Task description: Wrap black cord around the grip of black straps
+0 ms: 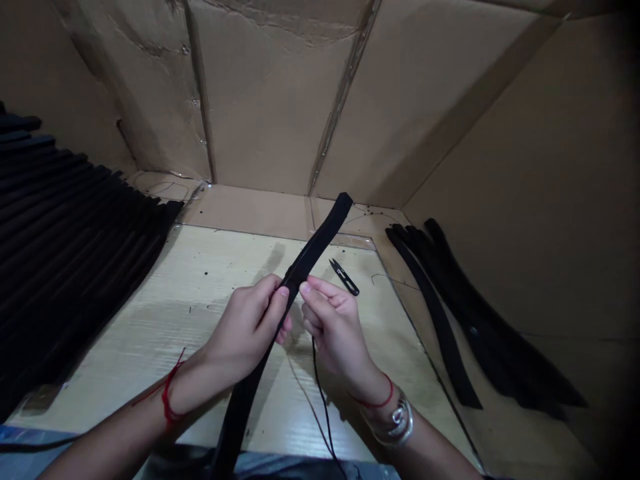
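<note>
A long black strip [323,237], seemingly fabric, runs slantwise from the lower middle up over the board. My left hand [255,320] is closed round it, thumb pressed on its face. At the strip's right edge, the thumb and forefinger of my right hand [333,313] pinch close to the left thumb; anything small between those fingertips is hidden. A thin dark cord [320,387] hangs below my right hand; where its upper end goes I cannot tell. Just beyond the right hand lies a pair of black thread snips [344,277].
Many similar black strips [75,227] are stacked along the left. Several more strips [450,320] lie on the cardboard at the right. Tall cardboard walls [270,100] enclose the back and sides of the pale board [200,260]. Loose thread bits [377,215] dot the far edge.
</note>
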Demonstrator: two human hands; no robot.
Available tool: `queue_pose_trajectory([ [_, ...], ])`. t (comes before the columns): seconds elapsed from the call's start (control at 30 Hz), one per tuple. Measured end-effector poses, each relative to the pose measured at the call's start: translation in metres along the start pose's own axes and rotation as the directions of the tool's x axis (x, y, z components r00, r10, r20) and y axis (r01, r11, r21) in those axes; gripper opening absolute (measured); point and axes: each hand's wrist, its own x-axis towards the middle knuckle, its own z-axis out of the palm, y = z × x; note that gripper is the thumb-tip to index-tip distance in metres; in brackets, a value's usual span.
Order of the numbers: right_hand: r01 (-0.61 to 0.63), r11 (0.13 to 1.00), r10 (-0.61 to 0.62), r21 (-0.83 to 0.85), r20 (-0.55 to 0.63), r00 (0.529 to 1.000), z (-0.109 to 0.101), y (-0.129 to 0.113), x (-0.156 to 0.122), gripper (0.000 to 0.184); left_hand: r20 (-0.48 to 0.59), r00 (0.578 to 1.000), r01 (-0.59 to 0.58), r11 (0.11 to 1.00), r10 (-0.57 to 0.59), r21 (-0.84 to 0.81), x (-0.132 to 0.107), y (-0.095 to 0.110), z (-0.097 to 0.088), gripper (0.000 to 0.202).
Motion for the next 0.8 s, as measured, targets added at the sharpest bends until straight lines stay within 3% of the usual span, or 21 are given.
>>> queue_pose_trajectory([
  [0.1, 0.067, 0.998, -0.067, -0.001, -0.021, 0.998, 0.001, 0.002, -0.003, 0.017, -0.007, 1.000, 0.010, 0.972, -0.012, -0.233, -0.001, 0.000, 0.004, 0.029],
  [0.17, 0.095, 0.995, -0.096, 0.024, 0.015, 0.995, -0.001, 0.002, -0.004, 0.017, 0.054, 0.998, 0.052, 0.912, -0.032, -0.408, -0.002, 0.000, 0.003, 0.028],
  [0.27, 0.051, 0.997, -0.061, 0.063, 0.180, 0.982, -0.005, -0.002, -0.004, 0.024, 0.253, 0.967, 0.201, 0.715, -0.035, -0.670, -0.003, -0.001, 0.002, 0.027],
  [0.37, 0.017, 0.998, -0.030, 0.053, 0.253, 0.967, -0.008, -0.006, -0.003, 0.033, 0.413, 0.911, 0.349, 0.534, 0.000, -0.770, -0.002, -0.006, 0.003, 0.030],
  [0.4, 0.025, 0.999, -0.033, 0.038, 0.230, 0.973, -0.009, -0.006, -0.002, 0.032, 0.442, 0.897, 0.381, 0.536, -0.016, -0.754, 0.000, -0.008, 0.004, 0.032],
  [0.47, 0.049, 0.999, -0.048, -0.005, 0.147, 0.988, -0.008, -0.005, -0.001, 0.028, 0.425, 0.901, 0.373, 0.649, -0.085, -0.663, 0.002, -0.011, 0.007, 0.039],
  [0.53, 0.047, 0.998, -0.044, -0.033, 0.098, 0.994, -0.006, -0.003, 0.001, 0.024, 0.309, 0.940, 0.280, 0.840, -0.142, -0.465, 0.003, -0.013, 0.009, 0.042],
  [0.6, 0.039, 0.999, -0.035, -0.030, 0.118, 0.992, -0.004, -0.002, 0.003, 0.021, 0.168, 0.977, 0.168, 0.963, -0.134, -0.210, 0.003, -0.013, 0.010, 0.039],
  [0.67, 0.036, 0.999, -0.032, -0.023, 0.144, 0.989, -0.003, -0.003, 0.003, 0.017, 0.110, 0.988, 0.119, 0.991, -0.111, -0.069, 0.002, -0.013, 0.008, 0.034],
  [0.73, 0.031, 0.999, -0.027, -0.028, 0.140, 0.990, -0.003, -0.004, 0.003, 0.015, 0.116, 0.986, 0.130, 0.985, -0.117, -0.113, 0.002, -0.011, 0.006, 0.036],
  [0.8, 0.022, 0.999, -0.018, -0.040, 0.111, 0.994, -0.004, -0.005, 0.003, 0.018, 0.165, 0.974, 0.195, 0.941, -0.153, -0.276, 0.001, -0.007, 0.004, 0.038],
])
